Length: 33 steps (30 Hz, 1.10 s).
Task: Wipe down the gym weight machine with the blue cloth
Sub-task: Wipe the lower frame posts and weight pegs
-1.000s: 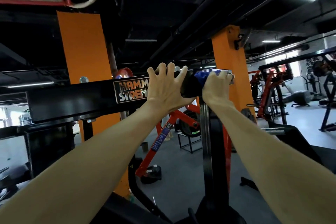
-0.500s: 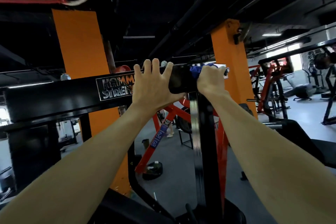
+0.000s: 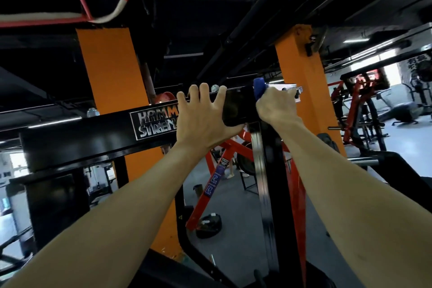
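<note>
Up at the top crossbeam point(image 3: 81, 138) of the black weight machine, both hands reach overhead. Left hand point(image 3: 201, 119) lies flat on the beam's front face, fingers point(image 3: 203, 91) spread wide and hooked over the top edge, holding nothing, partly covering the logo plate point(image 3: 154, 124). Right hand point(image 3: 275, 107) sits near the beam's right end, just above the upright post point(image 3: 268, 170), fingers curled over the top and clamped on the blue cloth point(image 3: 260, 90); only a bunched bit of cloth shows above the knuckles. Beam's long axis runs left-right, so unwiped length likely lies to the left of the cloth, past the bracing hand. Right hand is the one on the cloth; the left would probably need to shift for a leftward stroke. Orange pillars point(image 3: 109, 72) stand behind.
</note>
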Each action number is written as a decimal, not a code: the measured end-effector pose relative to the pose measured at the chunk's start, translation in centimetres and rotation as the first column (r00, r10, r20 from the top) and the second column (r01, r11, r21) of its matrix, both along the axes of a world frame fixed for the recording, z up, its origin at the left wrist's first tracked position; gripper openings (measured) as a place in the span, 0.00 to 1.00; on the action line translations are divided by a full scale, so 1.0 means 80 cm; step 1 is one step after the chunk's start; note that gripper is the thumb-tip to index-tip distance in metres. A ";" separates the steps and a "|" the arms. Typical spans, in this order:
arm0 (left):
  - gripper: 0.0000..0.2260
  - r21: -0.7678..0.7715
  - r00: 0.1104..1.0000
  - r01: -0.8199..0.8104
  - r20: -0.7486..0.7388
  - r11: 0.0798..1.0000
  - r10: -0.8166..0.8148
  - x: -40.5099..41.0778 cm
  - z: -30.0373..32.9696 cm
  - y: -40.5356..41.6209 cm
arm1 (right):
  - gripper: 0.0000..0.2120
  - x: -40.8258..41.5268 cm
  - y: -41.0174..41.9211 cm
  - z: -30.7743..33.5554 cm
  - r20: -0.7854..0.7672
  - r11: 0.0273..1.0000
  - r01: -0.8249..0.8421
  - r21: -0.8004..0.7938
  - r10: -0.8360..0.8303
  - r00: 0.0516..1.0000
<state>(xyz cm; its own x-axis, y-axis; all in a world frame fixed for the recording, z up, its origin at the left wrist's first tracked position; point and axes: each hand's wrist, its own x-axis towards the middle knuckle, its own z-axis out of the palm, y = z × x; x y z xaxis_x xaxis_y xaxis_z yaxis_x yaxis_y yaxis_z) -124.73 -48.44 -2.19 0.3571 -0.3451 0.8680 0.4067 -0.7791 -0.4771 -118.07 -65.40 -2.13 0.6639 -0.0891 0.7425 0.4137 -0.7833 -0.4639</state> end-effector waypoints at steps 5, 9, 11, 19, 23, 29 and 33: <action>0.50 -0.038 0.999 -0.005 -0.049 0.999 0.003 -0.004 0.001 -0.002 | 0.15 -0.027 0.030 -0.049 0.244 0.996 -0.064 0.060 0.047 0.969; 0.52 -0.020 0.976 -0.035 -0.216 0.999 0.030 -0.030 0.003 0.004 | 0.28 -0.064 0.049 -0.056 0.292 0.946 -0.312 0.083 0.276 0.916; 0.51 -0.009 0.938 0.015 -0.345 1.000 -0.018 -0.051 0.003 0.022 | 0.29 -0.089 0.057 -0.054 0.241 0.883 -0.455 0.115 0.420 0.875; 0.40 -0.761 0.569 0.419 -0.207 0.496 -0.796 -0.215 -0.051 0.087 | 0.24 -0.195 0.124 -0.096 0.339 0.755 -0.655 0.033 0.608 0.718; 0.34 -0.865 0.557 0.349 -0.117 0.359 -0.823 -0.276 -0.089 0.129 | 0.24 -0.248 0.166 -0.123 0.261 0.687 -0.726 0.029 0.696 0.668; 0.09 -0.875 0.613 0.401 0.037 0.270 -0.789 -0.323 -0.132 0.198 | 0.29 -0.290 0.209 -0.147 0.017 0.384 -0.819 0.428 0.902 0.431; 0.05 -0.902 0.619 0.414 0.180 0.123 -0.765 -0.346 -0.150 0.229 | 0.15 -0.305 0.232 -0.156 0.050 0.213 -0.777 0.593 0.953 0.300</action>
<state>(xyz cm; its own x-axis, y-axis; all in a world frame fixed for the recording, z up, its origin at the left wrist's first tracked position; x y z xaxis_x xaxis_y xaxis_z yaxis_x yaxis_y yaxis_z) -152.40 -30.12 -14.22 0.6574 0.2331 0.7166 -0.3897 -0.7087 0.5881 -142.48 -46.88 -14.64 0.6796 0.4526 0.5773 0.4752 0.3280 -0.8165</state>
